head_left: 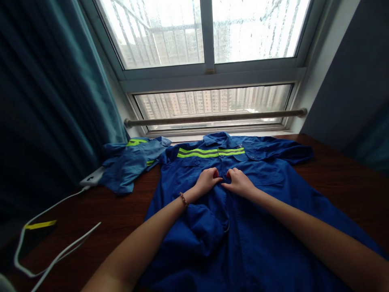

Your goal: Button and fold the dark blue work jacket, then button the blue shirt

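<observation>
A blue work shirt [264, 211] with a yellow-green and grey reflective band across the chest lies spread out, its collar toward the window. My left hand [208, 181] is closed in a pinch on the shirt's front opening, just below the band. Facing it, my right hand [238, 182] pinches the front edge from the other side, thumbs nearly meeting. Whether a button sits between the fingertips is hidden. Below my left hand the cloth is bunched and folded. A bead bracelet [183, 200] circles my left wrist.
A crumpled blue garment [130, 162] with yellow-green strips lies at the left, beside a white power strip [92, 177] with a white cable [57, 200]. A metal rail [212, 119] crosses the window behind the brown wooden surface [121, 219]. A curtain [60, 81] hangs at left.
</observation>
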Available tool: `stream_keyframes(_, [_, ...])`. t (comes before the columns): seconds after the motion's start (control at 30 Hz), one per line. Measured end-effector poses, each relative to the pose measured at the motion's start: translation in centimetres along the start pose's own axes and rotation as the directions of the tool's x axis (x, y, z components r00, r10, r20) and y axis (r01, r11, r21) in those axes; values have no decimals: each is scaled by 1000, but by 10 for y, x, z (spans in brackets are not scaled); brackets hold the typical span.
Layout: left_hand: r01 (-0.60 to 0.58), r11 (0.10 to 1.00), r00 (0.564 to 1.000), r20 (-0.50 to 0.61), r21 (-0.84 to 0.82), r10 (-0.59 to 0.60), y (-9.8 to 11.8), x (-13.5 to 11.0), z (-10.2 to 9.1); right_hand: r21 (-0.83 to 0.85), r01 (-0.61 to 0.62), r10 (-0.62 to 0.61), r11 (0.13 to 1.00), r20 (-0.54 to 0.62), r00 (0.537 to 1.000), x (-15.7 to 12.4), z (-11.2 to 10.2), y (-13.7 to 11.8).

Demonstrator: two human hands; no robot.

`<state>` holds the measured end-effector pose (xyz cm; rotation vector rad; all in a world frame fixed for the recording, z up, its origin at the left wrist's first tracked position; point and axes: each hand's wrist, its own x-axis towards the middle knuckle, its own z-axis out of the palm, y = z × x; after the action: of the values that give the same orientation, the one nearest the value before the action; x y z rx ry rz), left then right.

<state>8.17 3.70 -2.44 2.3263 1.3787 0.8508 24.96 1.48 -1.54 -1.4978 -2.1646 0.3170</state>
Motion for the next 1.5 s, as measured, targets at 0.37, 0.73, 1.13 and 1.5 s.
stream_keyframes(0.37, [43, 952, 999, 23, -301, -38, 15, -5, 8, 334, -363, 271, 870, 291, 917, 21, -19, 14])
stream_keyframes(0.73, [-6, 975, 998, 64, -222, 20, 15, -4, 5, 398, -241, 178, 885, 188, 966, 19, -9, 28])
stream_keyframes(1.13, [-107, 994, 984, 144, 11, 104, 12, -3, 9, 796, -468, 439, 384, 289, 851, 18, -25, 13])
stream_keyframes(1.5, [20, 938, 999, 44, -347, -5, 13, -4, 7, 636, -117, 235, 763, -104, 966, 12, -16, 11])
